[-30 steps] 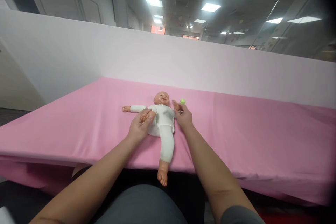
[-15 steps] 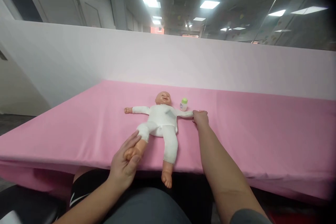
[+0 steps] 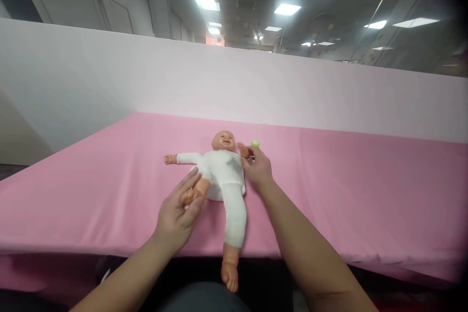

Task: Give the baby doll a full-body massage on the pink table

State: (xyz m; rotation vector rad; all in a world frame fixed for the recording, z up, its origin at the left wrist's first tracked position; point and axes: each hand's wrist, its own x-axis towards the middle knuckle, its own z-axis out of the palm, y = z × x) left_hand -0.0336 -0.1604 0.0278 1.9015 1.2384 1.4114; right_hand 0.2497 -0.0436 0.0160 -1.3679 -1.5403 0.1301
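Observation:
A baby doll [image 3: 225,168] in a white cloth body lies face up on the pink-covered table [image 3: 329,195], its head toward the wall. My left hand [image 3: 179,209] is closed round the lower leg and foot on the doll's left-side-of-view, with that leg bent up toward the body. At the doll's shoulder, my right hand [image 3: 256,165] grips its forearm near the small plastic hand, which is folded in beside the head. The other leg lies straight, its foot over the table's front edge. Behind my right hand shows the green lid of a small bottle [image 3: 255,144].
A low white wall [image 3: 292,92] runs along the back of the table. Dark clothed legs are below the front edge. Beyond the wall are a door and ceiling lights.
My right hand has moved left and inward, folding the doll's arm toward its head. My left hand has pushed the held leg up toward the body. The view has shifted slightly.

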